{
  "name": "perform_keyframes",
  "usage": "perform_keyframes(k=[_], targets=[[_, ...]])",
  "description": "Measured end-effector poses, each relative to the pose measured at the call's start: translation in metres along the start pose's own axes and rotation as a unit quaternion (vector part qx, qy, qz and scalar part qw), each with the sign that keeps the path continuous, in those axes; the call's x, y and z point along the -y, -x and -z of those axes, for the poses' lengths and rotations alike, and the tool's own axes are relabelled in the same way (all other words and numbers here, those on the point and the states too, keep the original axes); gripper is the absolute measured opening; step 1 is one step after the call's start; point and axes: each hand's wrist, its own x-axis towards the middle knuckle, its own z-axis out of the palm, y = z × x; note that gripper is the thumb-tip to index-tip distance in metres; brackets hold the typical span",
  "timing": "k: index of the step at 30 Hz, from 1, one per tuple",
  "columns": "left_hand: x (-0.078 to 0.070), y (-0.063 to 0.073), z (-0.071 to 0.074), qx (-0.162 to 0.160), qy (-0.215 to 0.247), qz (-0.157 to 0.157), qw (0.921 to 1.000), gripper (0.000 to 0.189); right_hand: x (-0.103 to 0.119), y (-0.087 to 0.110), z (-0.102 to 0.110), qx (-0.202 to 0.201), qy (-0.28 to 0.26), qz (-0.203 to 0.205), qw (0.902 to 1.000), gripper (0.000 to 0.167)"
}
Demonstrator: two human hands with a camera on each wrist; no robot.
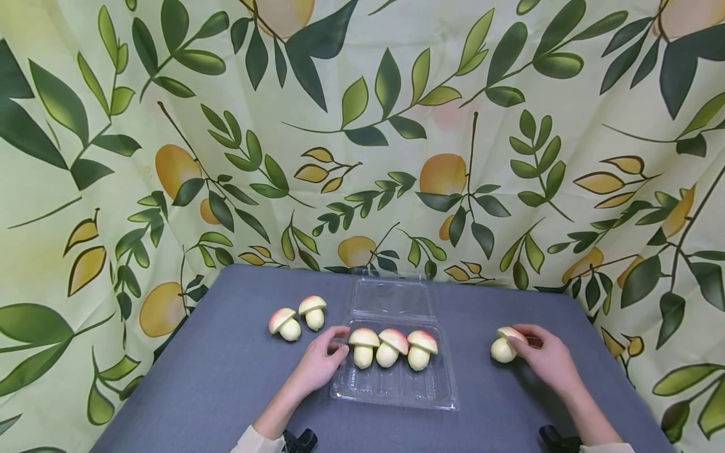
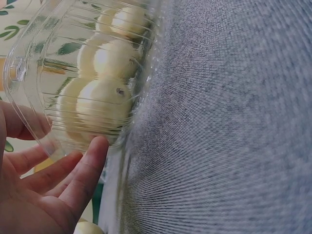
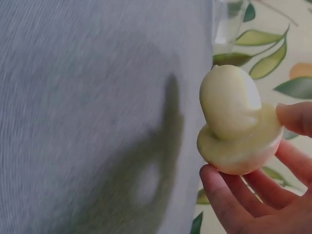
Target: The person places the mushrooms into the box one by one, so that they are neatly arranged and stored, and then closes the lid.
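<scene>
My right hand [image 1: 546,355] pinches a pale mushroom [image 1: 503,350] by its cap, over the right part of the table. In the right wrist view the mushroom [image 3: 231,105] has its rounded stem turned away from the fingertips [image 3: 212,178]. My left hand [image 1: 320,358] is at the left side of a clear plastic box [image 1: 396,393], its fingertips [image 2: 100,144] touching the wall. Three mushrooms with reddish caps lie side by side in the box, the middle one [image 1: 391,348] tilted. Its hinged lid [image 1: 393,297] is folded back behind.
Left of the box, two more mushrooms lie on the grey table [image 1: 226,384]: one nearer [image 1: 285,324], one farther [image 1: 313,313]. A leaf-patterned cloth [image 1: 362,157] hangs behind the table and along its sides.
</scene>
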Motion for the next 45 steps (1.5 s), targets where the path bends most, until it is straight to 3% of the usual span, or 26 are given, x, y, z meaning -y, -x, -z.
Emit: perform_keyframes(k=[17, 24, 45], targets=[[0.002, -0.003, 0.0, -0.004, -0.001, -0.003, 1.0, 0.036, 0.041, 0.006, -0.014, -0.013, -0.026, 0.047, 0.9985, 0.042], [0.001, -0.003, 0.0, -0.005, -0.003, 0.001, 1.0, 0.036, 0.056, 0.01, -0.019, -0.037, -0.032, 0.084, 0.9953, 0.036], [0.001, -0.002, -0.001, -0.004, -0.007, -0.001, 1.0, 0.036, 0.097, 0.034, -0.037, -0.006, -0.104, 0.146, 0.9838, 0.027]])
